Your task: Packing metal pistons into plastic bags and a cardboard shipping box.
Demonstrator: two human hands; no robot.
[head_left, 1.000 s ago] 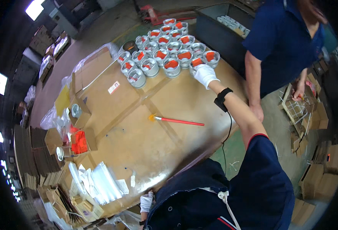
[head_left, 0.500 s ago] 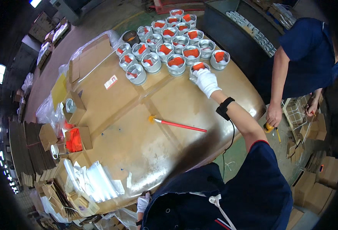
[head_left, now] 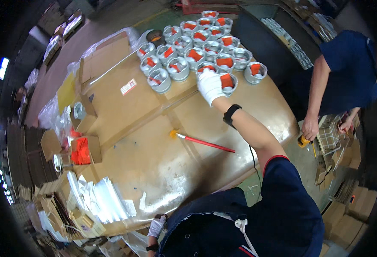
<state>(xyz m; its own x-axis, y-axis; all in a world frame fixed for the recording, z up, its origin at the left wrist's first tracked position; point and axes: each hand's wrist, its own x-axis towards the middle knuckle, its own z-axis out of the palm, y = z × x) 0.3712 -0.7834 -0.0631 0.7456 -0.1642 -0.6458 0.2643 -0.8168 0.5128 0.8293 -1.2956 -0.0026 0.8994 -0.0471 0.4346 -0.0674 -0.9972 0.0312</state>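
Note:
Many silver metal ring-shaped collars [head_left: 178,70] stand in rows at the far end of the table, most with an orange piece inside. My right hand [head_left: 210,85], in a white glove, reaches over a front-row collar, its fingertips at the orange piece [head_left: 206,67] there. The back of the hand hides whether they grip it. Just right of it stands another collar with an orange piece [head_left: 227,80]. My left hand [head_left: 156,227], also gloved, rests at the table's near edge, its fingers largely hidden. A red-handled brush [head_left: 205,144] with a yellowish tip lies mid-table.
Clear plastic sheets or bags [head_left: 107,199] lie at the near left of the brown-covered table [head_left: 150,132]. Beyond them stands an open carton with orange pieces [head_left: 81,150]. At the right, a co-worker's hand [head_left: 310,127] holds a yellow tool beside a dark metal bin [head_left: 270,43].
My right hand has moved left from one front-row collar to its neighbour, uncovering the orange piece in the first. My left hand stays at the table edge. The view has shifted slightly.

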